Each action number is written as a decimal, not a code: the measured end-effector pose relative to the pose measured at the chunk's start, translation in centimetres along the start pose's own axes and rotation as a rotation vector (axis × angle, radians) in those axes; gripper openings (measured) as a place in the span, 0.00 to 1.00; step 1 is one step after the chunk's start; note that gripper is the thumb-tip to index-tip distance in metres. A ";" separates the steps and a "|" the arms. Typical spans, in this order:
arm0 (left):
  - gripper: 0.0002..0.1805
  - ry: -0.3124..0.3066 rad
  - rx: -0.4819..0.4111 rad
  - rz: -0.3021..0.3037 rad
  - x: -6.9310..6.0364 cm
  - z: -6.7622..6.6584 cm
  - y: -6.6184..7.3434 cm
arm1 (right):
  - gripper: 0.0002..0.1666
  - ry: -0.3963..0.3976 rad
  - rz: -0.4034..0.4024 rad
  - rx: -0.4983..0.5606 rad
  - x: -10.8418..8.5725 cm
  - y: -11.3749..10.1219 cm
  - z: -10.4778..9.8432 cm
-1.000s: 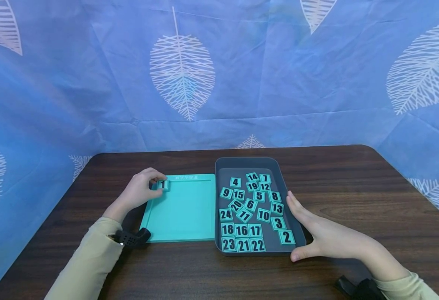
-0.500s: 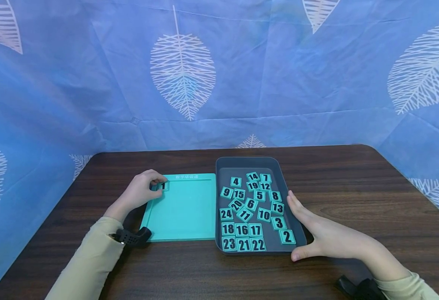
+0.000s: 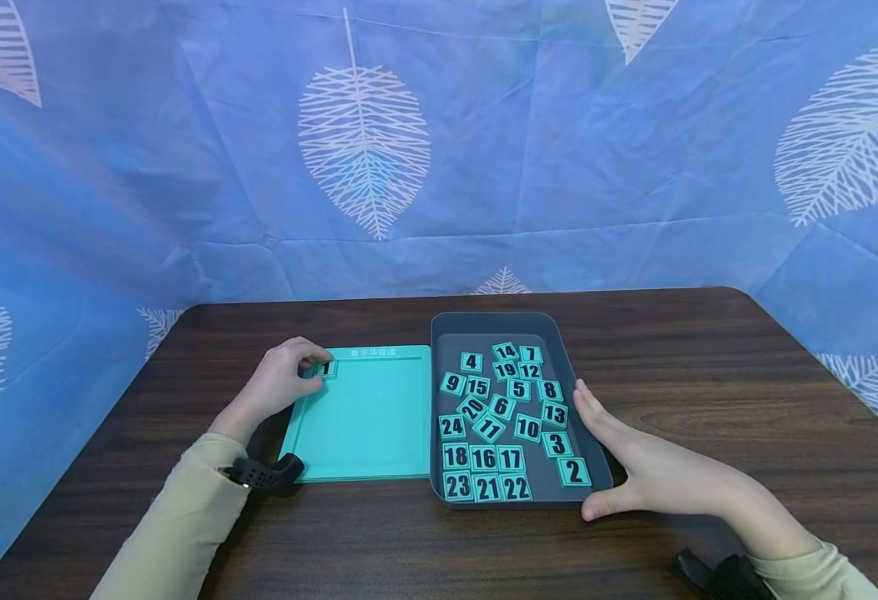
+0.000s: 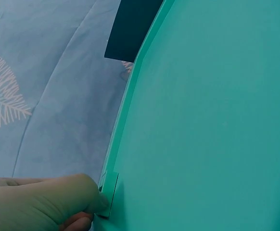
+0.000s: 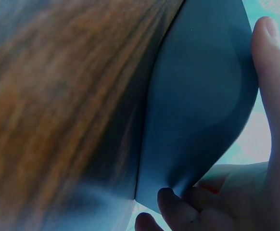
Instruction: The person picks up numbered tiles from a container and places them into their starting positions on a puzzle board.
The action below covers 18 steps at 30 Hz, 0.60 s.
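On the surface, a board lies left of a tray holding numbered tiles, the left hand with tile 1 at its far left corner, the right hand against the tray's right side.

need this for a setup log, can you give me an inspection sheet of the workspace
Surface: dark wood-grain tabletop.
Job's things: turquoise board directly left of a dark gray tray; tile 1 at the board's far left corner; tiles 2 to 24 in the tray, numbers up, some askew.
Clutter: nothing seen.
Left grip: a bare hand, pinching tile 1.
Right grip: a bare hand against the tray's right side, thumb by the near corner.
Cables: nothing seen.
Surroundings: blue cloth with pale leaf prints behind the tabletop; a black band on the left wrist, another black item by the right.
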<state>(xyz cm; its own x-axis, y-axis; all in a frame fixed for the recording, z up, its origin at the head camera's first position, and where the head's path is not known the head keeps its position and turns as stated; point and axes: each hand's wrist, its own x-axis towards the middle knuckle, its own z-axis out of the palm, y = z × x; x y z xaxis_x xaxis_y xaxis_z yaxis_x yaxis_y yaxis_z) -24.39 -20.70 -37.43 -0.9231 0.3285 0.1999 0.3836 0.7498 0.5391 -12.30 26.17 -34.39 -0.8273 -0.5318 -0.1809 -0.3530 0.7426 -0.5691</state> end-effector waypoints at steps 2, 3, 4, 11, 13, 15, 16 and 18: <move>0.17 0.001 -0.001 -0.010 0.0 0.0 0.1 | 0.71 0.002 -0.001 -0.004 0.0 0.0 0.0; 0.17 0.000 -0.003 -0.015 0.0 0.0 0.1 | 0.71 0.002 -0.002 -0.005 0.0 0.0 0.0; 0.17 0.000 -0.004 -0.020 0.0 -0.1 0.1 | 0.71 0.002 -0.002 -0.004 0.0 0.0 0.0; 0.17 -0.003 -0.009 -0.043 0.0 -0.2 0.3 | 0.70 0.005 -0.002 -0.012 -0.1 0.0 0.2; 0.17 -0.002 -0.012 -0.046 0.0 -0.3 0.5 | 0.70 0.004 -0.004 -0.012 -0.1 0.0 0.2; 0.17 0.002 -0.020 -0.044 0.0 -0.5 0.8 | 0.70 0.001 -0.002 -0.007 -0.1 0.0 0.1; 0.17 0.006 -0.027 -0.041 0.0 -0.6 1.0 | 0.70 0.000 -0.001 -0.004 -0.1 0.0 0.1; 0.17 0.015 -0.044 -0.027 0.0 -0.7 1.4 | 0.70 -0.002 0.000 -0.002 0.0 0.1 0.1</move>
<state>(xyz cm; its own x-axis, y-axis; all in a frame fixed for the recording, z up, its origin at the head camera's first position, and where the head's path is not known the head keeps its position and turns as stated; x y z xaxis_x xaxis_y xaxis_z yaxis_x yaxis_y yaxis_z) -23.89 -20.05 -36.05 -0.9334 0.3002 0.1967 0.3577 0.7320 0.5799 -12.24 26.18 -34.51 -0.8265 -0.5325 -0.1828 -0.3534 0.7434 -0.5678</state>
